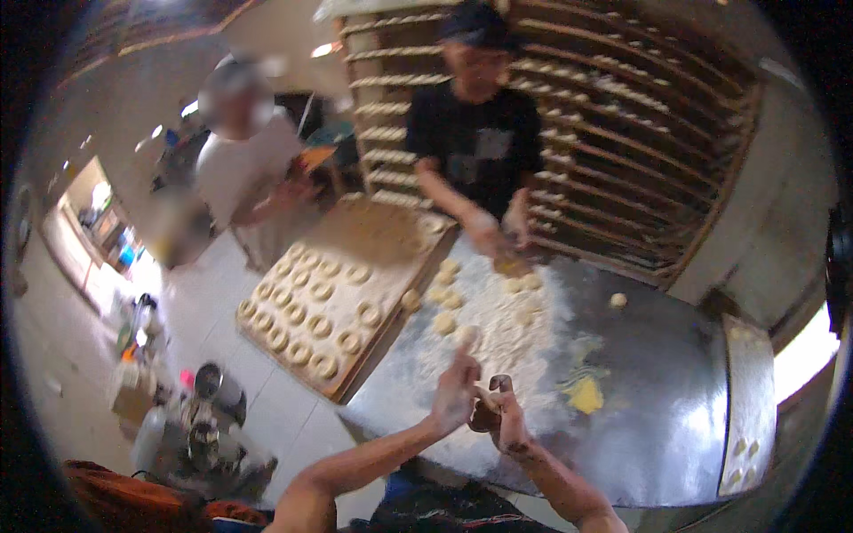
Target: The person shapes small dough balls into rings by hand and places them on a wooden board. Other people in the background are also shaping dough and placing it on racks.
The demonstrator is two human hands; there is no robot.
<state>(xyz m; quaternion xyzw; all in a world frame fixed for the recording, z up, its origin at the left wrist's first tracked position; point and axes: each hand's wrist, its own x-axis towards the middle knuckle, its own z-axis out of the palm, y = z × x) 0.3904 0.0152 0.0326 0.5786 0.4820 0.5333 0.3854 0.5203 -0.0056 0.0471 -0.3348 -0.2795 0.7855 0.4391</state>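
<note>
Over the near edge of the floured metal table (pixel 657 391), my left hand (pixel 456 393) and my right hand (pixel 508 419) meet with fingers closed. A small pale piece of dough (pixel 484 392) is pinched between them, partly hidden by the fingers. Something dark shows at my right fingertips, too blurred to name. Beyond my hands, a layer of white flour (pixel 502 333) covers the tabletop. Several round dough balls (pixel 444 322) lie on it, left of the middle. Yellow crumbly powder (pixel 585 393) is heaped right of my hands.
A wooden tray (pixel 342 391) with several dough rings (pixel 320 327) stands at the left. Across the table, a co-worker in a black shirt (pixel 480 133) handles dough; another person in a white shirt (pixel 244 164) stands far left. A tall rack (pixel 649 151) holds shaped dough.
</note>
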